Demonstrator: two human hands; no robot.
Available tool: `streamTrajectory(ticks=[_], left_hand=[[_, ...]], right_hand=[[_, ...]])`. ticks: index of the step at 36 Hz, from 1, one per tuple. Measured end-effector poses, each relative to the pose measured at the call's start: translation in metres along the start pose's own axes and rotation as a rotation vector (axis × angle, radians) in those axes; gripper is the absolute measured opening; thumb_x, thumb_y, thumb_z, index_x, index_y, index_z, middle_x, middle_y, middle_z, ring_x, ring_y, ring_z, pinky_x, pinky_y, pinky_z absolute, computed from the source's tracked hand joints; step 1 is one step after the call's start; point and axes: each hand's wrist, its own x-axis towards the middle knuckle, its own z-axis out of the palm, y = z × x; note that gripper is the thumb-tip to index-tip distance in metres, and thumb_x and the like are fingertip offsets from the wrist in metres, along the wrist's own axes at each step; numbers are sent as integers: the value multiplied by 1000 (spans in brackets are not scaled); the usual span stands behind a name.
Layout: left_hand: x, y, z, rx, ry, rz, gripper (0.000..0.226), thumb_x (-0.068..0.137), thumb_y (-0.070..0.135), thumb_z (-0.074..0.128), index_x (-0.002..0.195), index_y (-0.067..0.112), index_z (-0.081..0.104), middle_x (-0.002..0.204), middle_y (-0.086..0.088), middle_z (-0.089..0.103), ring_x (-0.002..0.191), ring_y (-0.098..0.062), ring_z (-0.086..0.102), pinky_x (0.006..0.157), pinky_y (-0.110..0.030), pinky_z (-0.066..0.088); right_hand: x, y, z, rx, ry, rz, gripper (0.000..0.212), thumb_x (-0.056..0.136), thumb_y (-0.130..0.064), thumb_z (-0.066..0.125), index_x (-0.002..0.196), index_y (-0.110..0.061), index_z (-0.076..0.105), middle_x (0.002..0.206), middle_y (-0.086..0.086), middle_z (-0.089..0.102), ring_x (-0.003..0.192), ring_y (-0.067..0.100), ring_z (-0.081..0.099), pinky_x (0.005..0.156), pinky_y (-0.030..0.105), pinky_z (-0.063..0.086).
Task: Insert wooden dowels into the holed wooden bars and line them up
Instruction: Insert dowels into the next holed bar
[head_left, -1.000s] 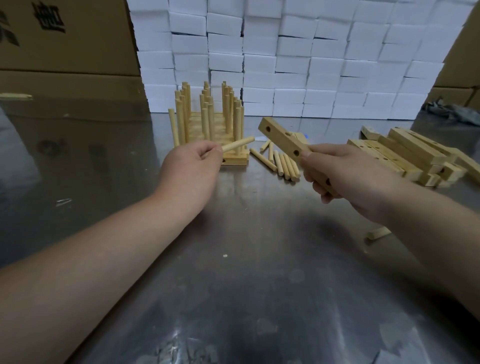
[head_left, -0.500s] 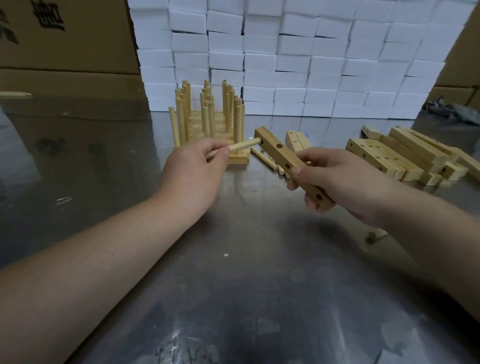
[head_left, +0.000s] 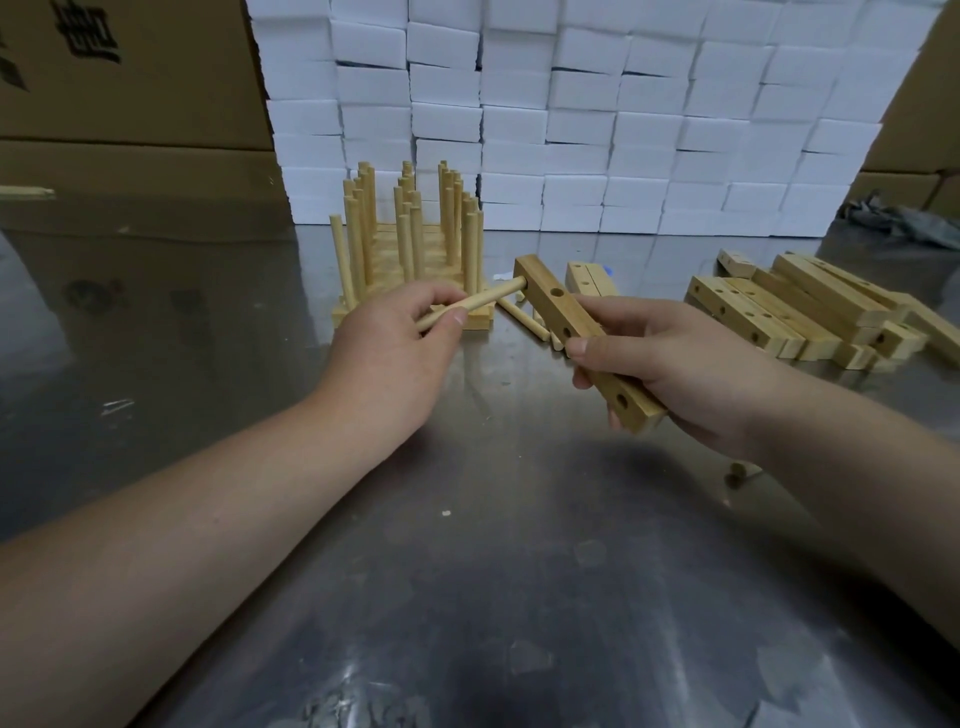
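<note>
My right hand (head_left: 670, 364) grips a holed wooden bar (head_left: 558, 309) around its middle, held above the table and angled away to the left. My left hand (head_left: 395, 353) pinches a wooden dowel (head_left: 488, 300) whose far tip sits at the side of the bar's far end. Behind the hands stand finished bars with several upright dowels (head_left: 410, 239), lined up in a block. A few loose dowels (head_left: 522, 318) lie on the table under the held bar.
A pile of loose holed bars (head_left: 795, 312) lies at the right. Two more bars (head_left: 589, 278) lie behind the held one. White foam blocks (head_left: 571, 114) and cardboard boxes (head_left: 124, 93) wall off the back of the shiny metal table (head_left: 467, 571).
Both hands came together: the bar dropped and swung left, the dowel moved right, and its tip now meets the bar's far end.
</note>
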Motion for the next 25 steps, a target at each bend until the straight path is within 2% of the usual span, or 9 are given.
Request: streamTrajectory(ticks=[3,10,14,19,20,22,25], left_hand=[[0,-1,1,-2,-7,8,19,90,23,55,81,39,58,61,11,50,47,6,44,42,-7,32],[1,-2,1,-8,-20,3,27,91,23,54,75,44,55,56,10,48,46,4,43,42,-9,31],[0,-1,0,-15,-7,-12,18,91,24,54,83,39,59,56,10,49,42,4,42,38,-9,29],[0,1,-2,54,8,12,13,92,25,53,93,34,63,63,12,53,51,6,47,43,-8,31],[-1,2,-2,89,13,32,14,91,26,53,95,32,65,66,10,55,57,3,49,48,-11,36],[-2,4,-3,161,34,88,18,91,26,53,101,26,69,74,7,60,70,-8,54,65,-26,44],[-4,8,-6,216,57,190,21,91,24,54,105,22,69,82,2,61,80,-18,55,71,-39,47]], right_hand=[[-1,0,0,25,-2,3,19,84,-16,63,92,-33,67,74,-1,62,68,6,61,48,23,46],[-2,-2,0,-29,-14,-14,21,86,-20,61,95,-38,63,64,-10,63,64,1,61,56,19,42],[-3,-5,0,-10,4,-12,23,86,-15,60,94,-37,64,72,-3,62,65,2,61,51,19,44],[-5,-9,-5,-26,-23,25,26,87,-15,58,104,-33,63,61,-7,62,57,0,60,46,17,43],[-5,-9,-5,-26,-32,28,25,87,-14,57,104,-32,63,60,-8,62,56,-1,59,45,16,42],[-6,-10,-6,-30,-46,37,22,87,-14,57,101,-30,63,59,-11,62,54,-1,59,43,15,41],[-7,-11,-7,-44,-69,35,20,86,-13,57,98,-28,63,59,-12,61,53,-1,58,42,12,40]])
